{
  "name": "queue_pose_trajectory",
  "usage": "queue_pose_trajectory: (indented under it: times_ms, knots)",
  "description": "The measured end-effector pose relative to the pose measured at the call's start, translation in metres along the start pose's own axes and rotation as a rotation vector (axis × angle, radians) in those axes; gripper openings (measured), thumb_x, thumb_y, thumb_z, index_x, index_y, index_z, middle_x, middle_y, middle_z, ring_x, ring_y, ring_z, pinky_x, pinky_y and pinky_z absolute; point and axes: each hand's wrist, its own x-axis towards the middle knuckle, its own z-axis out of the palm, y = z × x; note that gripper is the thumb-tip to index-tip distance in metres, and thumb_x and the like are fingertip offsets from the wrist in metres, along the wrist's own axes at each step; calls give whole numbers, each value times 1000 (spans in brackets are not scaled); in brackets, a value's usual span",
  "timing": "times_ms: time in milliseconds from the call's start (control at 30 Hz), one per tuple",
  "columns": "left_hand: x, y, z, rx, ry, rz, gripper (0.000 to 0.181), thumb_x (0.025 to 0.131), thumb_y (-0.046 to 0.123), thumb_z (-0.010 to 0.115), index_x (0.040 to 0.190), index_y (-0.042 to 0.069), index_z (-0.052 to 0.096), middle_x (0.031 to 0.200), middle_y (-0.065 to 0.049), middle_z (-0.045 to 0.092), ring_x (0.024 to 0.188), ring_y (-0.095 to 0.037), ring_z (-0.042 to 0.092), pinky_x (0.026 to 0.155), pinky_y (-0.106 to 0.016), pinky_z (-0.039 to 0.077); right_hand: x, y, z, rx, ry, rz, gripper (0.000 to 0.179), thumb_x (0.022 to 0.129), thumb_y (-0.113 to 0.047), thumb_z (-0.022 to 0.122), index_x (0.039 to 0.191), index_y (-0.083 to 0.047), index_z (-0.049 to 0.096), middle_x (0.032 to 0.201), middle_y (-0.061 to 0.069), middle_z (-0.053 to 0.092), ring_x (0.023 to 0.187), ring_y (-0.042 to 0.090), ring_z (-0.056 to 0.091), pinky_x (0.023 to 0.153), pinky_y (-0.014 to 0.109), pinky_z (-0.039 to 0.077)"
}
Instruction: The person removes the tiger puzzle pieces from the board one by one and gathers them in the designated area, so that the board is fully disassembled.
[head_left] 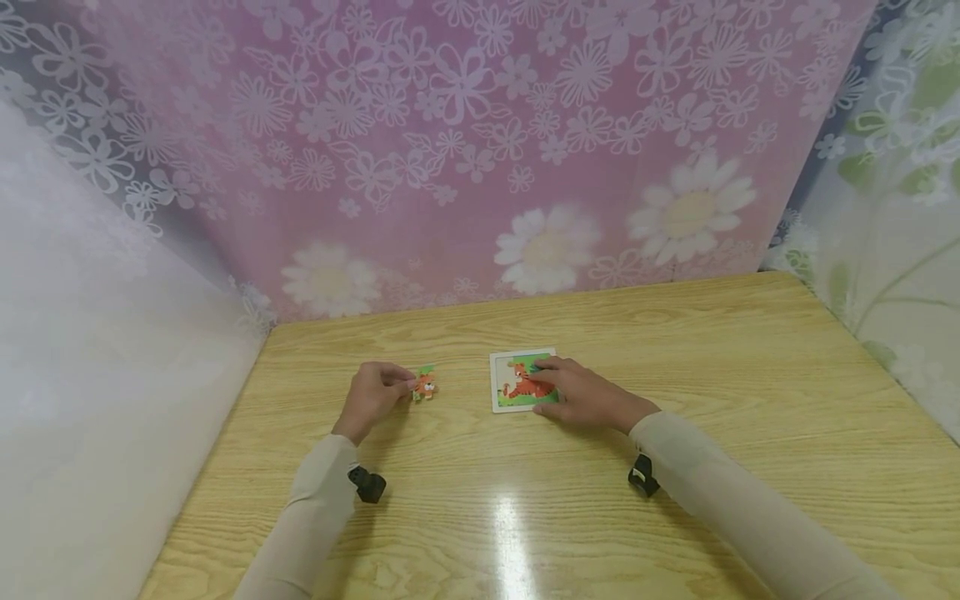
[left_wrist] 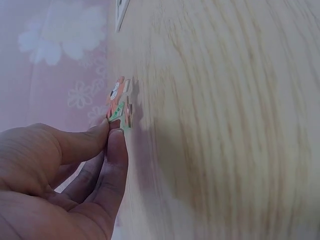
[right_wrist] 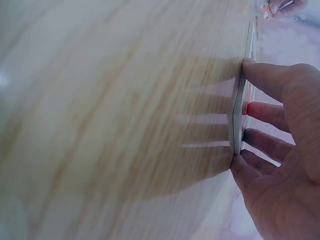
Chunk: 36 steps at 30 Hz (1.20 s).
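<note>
My left hand [head_left: 371, 396] pinches a puzzle piece [head_left: 426, 385] with an orange tiger face and green bits. In the left wrist view, thumb and fingertips meet at the lower end of this puzzle piece [left_wrist: 118, 102], which stands on edge relative to that camera; whether it is more than one piece I cannot tell. To the right, a square puzzle board [head_left: 492, 385] with a white rim lies on the table, its tiger picture partly filled in. My right hand [head_left: 585, 396] holds the board, thumb at the near edge and other fingers over the picture, covering its right side.
Both hands work on a wood-grain table [head_left: 450, 492]. A pink flowered curtain [head_left: 450, 167] hangs behind its far edge, with pale cloth [head_left: 90, 333] at the left. Black wrist cameras [head_left: 367, 483] are strapped to both sleeves.
</note>
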Motion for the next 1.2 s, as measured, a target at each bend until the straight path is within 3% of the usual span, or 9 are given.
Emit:
queue_pose_trajectory:
  times_ms: [367,1200]
  knots:
    - [0,0,1,-17,-6,-60,10,95,9,72,102,3,77,96,-10,74,83,-21,71,75,-35,60,-1,1,0,5,7,-12,58,98,-31,70,144,0,55,155,21,41,144,44,33,113,58,34]
    - [1,0,4,-3,-12,-34,10,94,5,72,102,0,77,94,-12,74,83,-22,72,76,-35,60,-1,0,0,15,1,4,58,98,-31,70,145,-1,54,156,20,39,145,45,31,114,59,31]
